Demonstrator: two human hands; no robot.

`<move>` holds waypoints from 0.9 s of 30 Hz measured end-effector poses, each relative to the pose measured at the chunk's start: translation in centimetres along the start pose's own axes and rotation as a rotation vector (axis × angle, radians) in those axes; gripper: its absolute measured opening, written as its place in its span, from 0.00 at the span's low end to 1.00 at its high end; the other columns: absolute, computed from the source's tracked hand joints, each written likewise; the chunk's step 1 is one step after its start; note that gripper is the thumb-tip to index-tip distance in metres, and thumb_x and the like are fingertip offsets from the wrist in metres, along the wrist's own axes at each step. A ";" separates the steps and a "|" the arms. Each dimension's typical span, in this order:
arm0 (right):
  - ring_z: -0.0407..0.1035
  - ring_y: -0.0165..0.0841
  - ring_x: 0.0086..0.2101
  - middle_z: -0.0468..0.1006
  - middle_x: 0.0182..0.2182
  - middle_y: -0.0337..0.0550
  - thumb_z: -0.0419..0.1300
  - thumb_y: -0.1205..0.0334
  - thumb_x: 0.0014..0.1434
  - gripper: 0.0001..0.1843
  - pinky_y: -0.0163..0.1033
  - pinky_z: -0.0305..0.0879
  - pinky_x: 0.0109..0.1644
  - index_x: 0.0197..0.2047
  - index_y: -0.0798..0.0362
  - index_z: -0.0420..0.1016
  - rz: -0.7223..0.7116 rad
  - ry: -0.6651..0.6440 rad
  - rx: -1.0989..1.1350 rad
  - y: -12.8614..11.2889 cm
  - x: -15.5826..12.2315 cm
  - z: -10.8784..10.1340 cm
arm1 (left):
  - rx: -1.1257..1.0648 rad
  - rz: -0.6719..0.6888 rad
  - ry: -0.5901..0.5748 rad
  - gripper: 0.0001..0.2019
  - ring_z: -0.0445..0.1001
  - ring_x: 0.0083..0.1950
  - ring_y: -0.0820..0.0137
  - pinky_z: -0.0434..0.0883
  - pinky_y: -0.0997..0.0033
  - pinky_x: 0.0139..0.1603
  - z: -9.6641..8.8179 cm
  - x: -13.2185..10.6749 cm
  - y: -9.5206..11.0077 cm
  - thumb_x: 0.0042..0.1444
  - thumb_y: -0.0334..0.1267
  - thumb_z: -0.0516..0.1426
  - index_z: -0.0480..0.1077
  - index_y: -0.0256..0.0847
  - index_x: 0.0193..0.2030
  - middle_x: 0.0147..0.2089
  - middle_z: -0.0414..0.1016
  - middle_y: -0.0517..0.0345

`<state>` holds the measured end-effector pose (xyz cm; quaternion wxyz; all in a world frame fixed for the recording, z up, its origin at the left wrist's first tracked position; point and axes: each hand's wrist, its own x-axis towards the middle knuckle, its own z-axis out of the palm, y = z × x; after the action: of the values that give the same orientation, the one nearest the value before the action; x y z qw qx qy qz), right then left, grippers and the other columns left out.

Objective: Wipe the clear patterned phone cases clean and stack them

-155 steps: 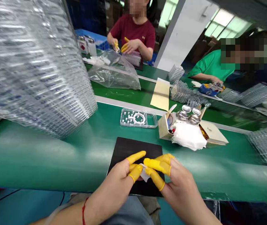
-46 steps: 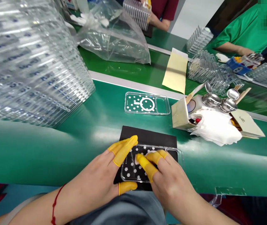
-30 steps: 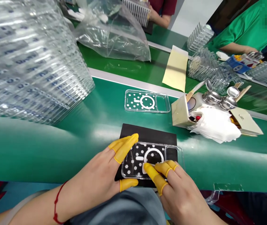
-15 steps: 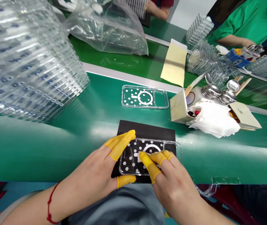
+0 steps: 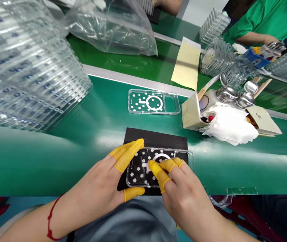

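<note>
A clear phone case (image 5: 138, 173) printed with white flowers and a ring lies on a black mat (image 5: 155, 139) at the near edge of the green belt. My left hand (image 5: 108, 181), in yellow finger cots, grips the case's left end between forefingers and thumb. My right hand (image 5: 181, 191) has its cotted fingertips pressed together on the middle of the case near the ring. A bit of white, seemingly a small wipe, shows under them. A second, similar clear case (image 5: 153, 102) lies flat on the belt beyond the mat.
A tall stack of clear cases (image 5: 27, 67) fills the left. To the right stands a cardboard box (image 5: 191, 114) with white wipes and metal dispensers. A plastic bag (image 5: 113, 30), a yellow sheet (image 5: 186, 64), racks of cases (image 5: 219, 57) and a co-worker in green (image 5: 259, 20) lie beyond.
Five seconds ago both hands held only a small white wipe over the bare mat. Since then a case lies on the mat, and my right fingertips have rubbed back and forth around its ring.
</note>
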<state>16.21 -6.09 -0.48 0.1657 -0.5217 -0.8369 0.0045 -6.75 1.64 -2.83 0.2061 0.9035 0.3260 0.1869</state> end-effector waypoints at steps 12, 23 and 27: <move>0.61 0.38 0.29 0.69 0.27 0.43 0.48 0.78 0.70 0.20 0.44 0.68 0.37 0.43 0.58 0.83 -0.031 -0.001 -0.003 0.0 0.2 -0.1 | -0.065 -0.026 -0.009 0.36 0.70 0.73 0.56 0.72 0.54 0.72 0.1 0.1 0.0 0.73 0.57 0.55 0.49 0.42 0.79 0.73 0.70 0.44; 0.65 0.38 0.32 0.71 0.28 0.44 0.49 0.77 0.71 0.20 0.44 0.70 0.43 0.43 0.60 0.83 -0.042 -0.015 0.001 0.0 0.5 -0.4 | -0.038 -0.017 -0.025 0.35 0.68 0.74 0.57 0.71 0.55 0.73 -0.1 0.1 0.2 0.74 0.56 0.54 0.50 0.40 0.78 0.73 0.69 0.44; 0.65 0.39 0.32 0.74 0.31 0.47 0.49 0.79 0.69 0.19 0.44 0.70 0.40 0.47 0.63 0.82 -0.010 0.000 -0.003 0.0 0.4 -0.4 | -0.041 -0.016 -0.021 0.36 0.67 0.75 0.57 0.70 0.55 0.74 0.0 -0.1 0.1 0.73 0.56 0.54 0.50 0.39 0.78 0.73 0.69 0.43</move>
<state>16.20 -5.80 0.00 0.1646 -0.5179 -0.8394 0.0024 -6.73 1.49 -2.83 0.2293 0.8984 0.3271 0.1825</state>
